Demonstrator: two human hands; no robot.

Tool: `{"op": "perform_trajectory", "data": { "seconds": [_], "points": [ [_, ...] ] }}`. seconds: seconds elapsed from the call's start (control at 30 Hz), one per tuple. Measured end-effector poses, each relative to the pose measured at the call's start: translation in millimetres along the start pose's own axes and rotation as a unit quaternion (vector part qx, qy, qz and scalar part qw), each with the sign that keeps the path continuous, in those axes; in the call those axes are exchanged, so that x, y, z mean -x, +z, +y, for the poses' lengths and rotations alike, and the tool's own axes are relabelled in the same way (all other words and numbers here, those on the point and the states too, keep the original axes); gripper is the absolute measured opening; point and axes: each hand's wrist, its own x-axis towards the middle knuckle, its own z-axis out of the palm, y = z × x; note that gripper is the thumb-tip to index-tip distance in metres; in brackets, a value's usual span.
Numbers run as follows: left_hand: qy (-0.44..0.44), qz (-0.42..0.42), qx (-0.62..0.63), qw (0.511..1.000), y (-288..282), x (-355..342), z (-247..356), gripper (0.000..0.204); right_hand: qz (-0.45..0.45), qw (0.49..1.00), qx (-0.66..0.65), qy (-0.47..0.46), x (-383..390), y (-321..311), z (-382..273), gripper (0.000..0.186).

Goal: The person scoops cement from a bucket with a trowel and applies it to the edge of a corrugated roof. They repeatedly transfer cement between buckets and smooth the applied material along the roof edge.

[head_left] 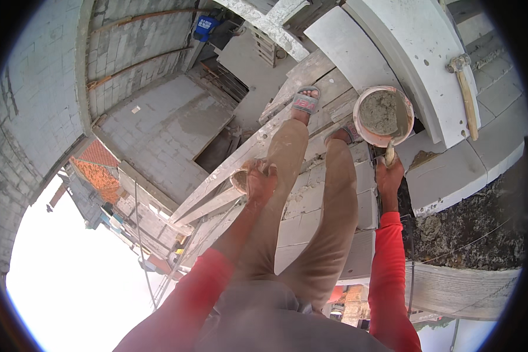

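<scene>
My far-off right hand (389,174) grips a pale, rounded handle (389,155) at the near edge of a round pink bucket (374,139), and my left hand (262,182) holds a small brown cup (238,181).

Bucket (377,141), mortar (378,111) inside, sits right of frame centre, tool handle (389,154) between it and right hand (389,177) below, hammer (466,100) farther right by slab (413,53), cup (239,180) at left hand (261,182) near centre.

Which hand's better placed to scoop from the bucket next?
Right, most likely: the right hand grips the handled tool right at the bucket. The left hand is across the legs, apart from the bucket, and appears occupied with a round container.
</scene>
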Motion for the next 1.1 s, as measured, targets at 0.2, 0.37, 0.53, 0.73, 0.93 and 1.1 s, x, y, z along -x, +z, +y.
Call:
{"op": "perform_trajectory", "data": {
  "seconds": [0.2,0.37,0.53,0.73,0.93,1.1],
  "points": [
    [-0.181,0.000,0.177,0.967,8,-14,-136,0.038,-0.045,0.998,0.034,0.030,55,-32,8,0.026],
    [-0.267,-0.138,0.218,0.928,59,7,-269,0.024,0.032,0.997,0.067,-0.016,52,-55,1,0.030],
    [-0.223,-0.187,0.216,0.932,86,1,-276,0.018,0.071,0.982,0.173,0.004,22,-81,-9,0.034],
    [-0.272,-0.236,0.120,0.925,106,-56,-233,0.046,0.123,0.979,0.158,0.042,-14,-104,-5,0.045],
    [-0.184,-0.270,-0.118,0.938,163,-89,-265,0.072,0.152,0.969,0.174,0.090,-20,-119,22,0.046],
    [-0.050,-0.238,-0.280,0.929,214,-144,-299,0.083,0.146,0.954,0.232,0.118,-14,-135,55,0.039]
  ]
}}
